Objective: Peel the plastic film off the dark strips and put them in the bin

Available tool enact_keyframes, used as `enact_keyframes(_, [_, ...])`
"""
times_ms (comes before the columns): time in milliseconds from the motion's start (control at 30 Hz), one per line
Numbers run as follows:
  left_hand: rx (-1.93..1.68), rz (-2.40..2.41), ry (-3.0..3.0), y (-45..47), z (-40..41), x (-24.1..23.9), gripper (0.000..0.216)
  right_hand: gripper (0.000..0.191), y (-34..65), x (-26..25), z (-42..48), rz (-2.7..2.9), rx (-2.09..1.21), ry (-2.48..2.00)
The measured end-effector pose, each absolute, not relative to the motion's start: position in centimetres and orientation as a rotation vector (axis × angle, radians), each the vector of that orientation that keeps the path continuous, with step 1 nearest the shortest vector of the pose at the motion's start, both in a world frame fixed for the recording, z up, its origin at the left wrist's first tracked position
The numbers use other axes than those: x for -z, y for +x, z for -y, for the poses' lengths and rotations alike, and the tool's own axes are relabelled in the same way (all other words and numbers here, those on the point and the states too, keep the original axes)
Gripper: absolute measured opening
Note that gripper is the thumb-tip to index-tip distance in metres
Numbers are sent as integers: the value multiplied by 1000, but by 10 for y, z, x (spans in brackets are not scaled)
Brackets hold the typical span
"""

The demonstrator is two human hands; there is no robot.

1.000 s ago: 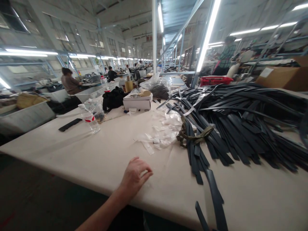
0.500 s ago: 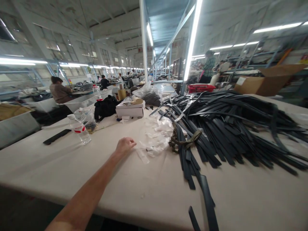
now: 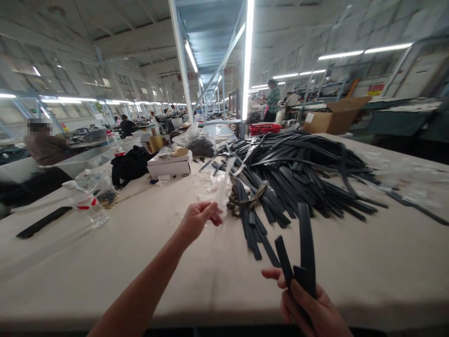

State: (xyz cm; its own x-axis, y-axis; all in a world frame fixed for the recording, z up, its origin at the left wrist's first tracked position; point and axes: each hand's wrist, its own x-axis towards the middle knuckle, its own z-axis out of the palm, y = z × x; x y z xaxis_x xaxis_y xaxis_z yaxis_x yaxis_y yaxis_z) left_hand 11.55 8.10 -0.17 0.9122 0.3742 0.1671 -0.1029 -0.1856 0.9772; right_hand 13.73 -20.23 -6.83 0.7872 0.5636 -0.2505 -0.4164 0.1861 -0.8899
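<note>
My left hand [image 3: 198,220] is closed in a pinch on a clear plastic strip [image 3: 223,187], which rises from the fingers. My right hand [image 3: 312,304], low at the right, grips several flat black straps [image 3: 306,243] with their ends standing up; its index finger sticks out to the left. Beyond both hands spreads a large pile of black straps [image 3: 291,164]. A dark olive cloth tie [image 3: 247,200] lies across the near bunch of that pile. More crumpled clear plastic [image 3: 206,185] lies on the table behind my left hand.
A water bottle [image 3: 87,206], a black strip [image 3: 44,222], black cloth [image 3: 129,164] and a white box [image 3: 170,166] stand or lie to the left. Further back are a red crate [image 3: 264,128], a cardboard carton [image 3: 331,117] and a metal post [image 3: 180,65]. Other people work in the distance.
My right hand has come into view holding black straps. My left hand has moved right and lifted a plastic strip. The view has turned to the right.
</note>
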Motion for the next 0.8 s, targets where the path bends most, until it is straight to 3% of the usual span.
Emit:
enact_keyframes(133, [-343,-120,1577,102,-37,9,43,34,140,50,198,201,-731,-992])
enact_keyframes(367, [-341,6,1776,66,4,27,36,26,135,75,173,65,-958,-620])
enact_keyframes(467, [-425,138,2040,53,5,37,30,30,140,72,166,52,-949,-612])
enact_keyframes(600, [-446,257,2165,34,-3,54,18,41,149,51,165,313,-822,-936])
enact_keyframes(667, [-417,210,2061,24,-6,62,28,44,150,40,165,420,-782,-1074])
enact_keyframes(800, [-175,54,1559,20,0,72,75,39,148,22,160,534,-736,-1232])
